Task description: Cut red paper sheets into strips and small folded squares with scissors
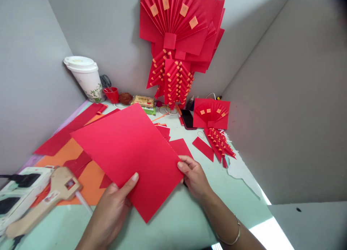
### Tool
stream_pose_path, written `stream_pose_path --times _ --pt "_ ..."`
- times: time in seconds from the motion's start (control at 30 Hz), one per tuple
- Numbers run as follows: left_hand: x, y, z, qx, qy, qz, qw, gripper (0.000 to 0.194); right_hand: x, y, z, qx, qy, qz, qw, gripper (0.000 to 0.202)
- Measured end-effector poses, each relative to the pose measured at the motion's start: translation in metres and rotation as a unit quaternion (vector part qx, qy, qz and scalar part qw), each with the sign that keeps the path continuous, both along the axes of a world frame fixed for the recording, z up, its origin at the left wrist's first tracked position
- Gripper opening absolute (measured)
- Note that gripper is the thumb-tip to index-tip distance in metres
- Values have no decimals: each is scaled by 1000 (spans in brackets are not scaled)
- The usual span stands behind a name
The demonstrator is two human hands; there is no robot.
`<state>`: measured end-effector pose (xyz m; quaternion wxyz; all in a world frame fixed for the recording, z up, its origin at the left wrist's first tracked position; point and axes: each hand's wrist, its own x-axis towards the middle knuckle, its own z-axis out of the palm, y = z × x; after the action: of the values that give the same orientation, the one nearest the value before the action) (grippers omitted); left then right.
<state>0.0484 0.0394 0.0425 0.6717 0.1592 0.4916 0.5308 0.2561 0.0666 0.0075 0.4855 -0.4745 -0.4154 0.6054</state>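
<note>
The left hand (115, 206) pinched the lower-left long edge, and the right hand (194, 178) the near right corner, of a plain red rectangular paper sheet (132, 145) above the pale green worktop (176, 223); its long axis ran leftward and away.

The bare left hand (112, 208) rises from the bottom edge, its outstretched thumb (130, 184) pressed flat on top and its other fingers mostly hidden beneath. The bare right hand (195, 178) pinches between bent thumb (184, 167) and curled fingers, its bare forearm (226, 217) slanting in from the lower right.
</note>
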Motion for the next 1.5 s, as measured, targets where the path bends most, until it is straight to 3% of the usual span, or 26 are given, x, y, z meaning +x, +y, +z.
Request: stream_pose_path --times 0.4,0.6,0.73,0.83,0.93,1.1,1.17,1.27,1.4,1.5 --pt "-5 -4 0 -5 30 -5 1000 59 1 -5 7 31 -152 54 986 18" --pt "-13 0 -4 -13 62 7 998 54 2 -4 11 54 -218 76 971 28" --pt "-16 2 -3 -14 54 22 998 55 18 -9 18 81 -292 44 952 26" --pt "-18 3 -2 -33 56 36 997 54 33 -20 18 122 -432 34 893 10" --pt "-21 3 -2 -28 70 33 997 56 41 -30 11 151 -563 79 809 27" --pt "-29 6 -2 3 114 38 993 77 42 -35 4 166 -628 132 748 43" --pt "-34 8 1 9 117 50 992 84 43 -34 9 160 -614 138 760 44" --pt "-42 10 5 30 134 73 988 84 47 -35 18 134 -527 103 833 41" --pt "-49 14 4 45 152 87 983 87 44 -42 21 31 -279 80 956 45" --pt "-51 16 1 31 139 88 986 87 34 -51 17 -26 -139 90 986 54"
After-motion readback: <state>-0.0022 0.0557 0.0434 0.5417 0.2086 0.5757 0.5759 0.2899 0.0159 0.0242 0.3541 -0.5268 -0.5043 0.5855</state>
